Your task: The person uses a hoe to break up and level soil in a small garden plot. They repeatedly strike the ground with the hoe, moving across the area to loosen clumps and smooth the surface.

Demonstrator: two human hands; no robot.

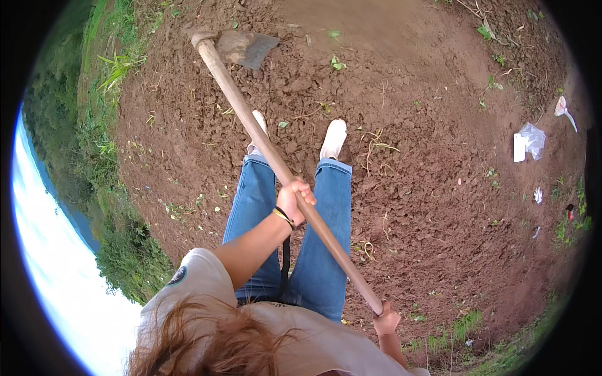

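Note:
A hoe with a long wooden handle (329, 238) crosses in front of my legs from upper left to lower right. Its broad metal blade (248, 47) lies at or just above the brown soil (291, 89), beyond my feet; whether it touches cannot be told. My left hand (295, 199), with bands at the wrist, grips the handle near its middle. At the handle's lower end, my right hand (387, 319) is closed around the wood.
My white shoes (335, 136) stand on loose, cloddy soil with scattered stems. A clear plastic bag (534, 140) and a white piece (519, 147) lie at the right. Green plants (127, 249) border the plot at the left, and grass (465, 326) grows at lower right.

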